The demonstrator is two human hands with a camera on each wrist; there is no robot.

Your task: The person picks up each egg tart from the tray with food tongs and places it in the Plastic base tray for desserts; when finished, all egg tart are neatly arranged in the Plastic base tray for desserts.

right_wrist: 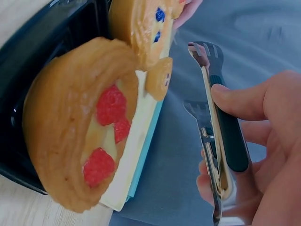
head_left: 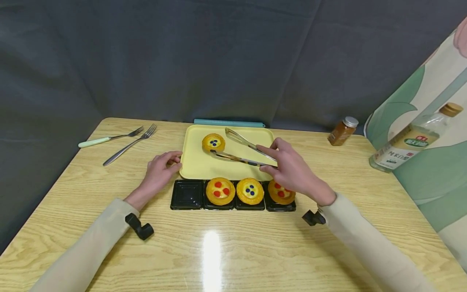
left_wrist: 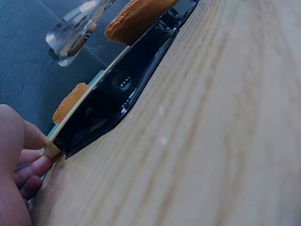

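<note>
At the left rim of a pale yellow tray (head_left: 195,167), my left hand (head_left: 160,169) pinches the edge between thumb and fingers. My right hand (head_left: 292,170) holds metal tongs (head_left: 237,158) over the tray, their arms spread apart. One tong tip is beside an egg tart with blue berries (head_left: 213,142) lying on the tray; whether they touch I cannot tell. In front stands a row of black plastic boxes (head_left: 187,194), the leftmost empty. The others hold a red-berry tart (head_left: 220,191), a blue-berry tart (head_left: 250,191) and another red-berry tart (right_wrist: 80,127), partly behind my right hand in the head view.
Two forks (head_left: 131,144) lie at the far left. Behind the tray is a long teal object (head_left: 230,122). A spice jar (head_left: 343,130) and a tall clear bottle (head_left: 412,140) stand at the right, near a patterned curtain. Dark cloth hangs behind the table.
</note>
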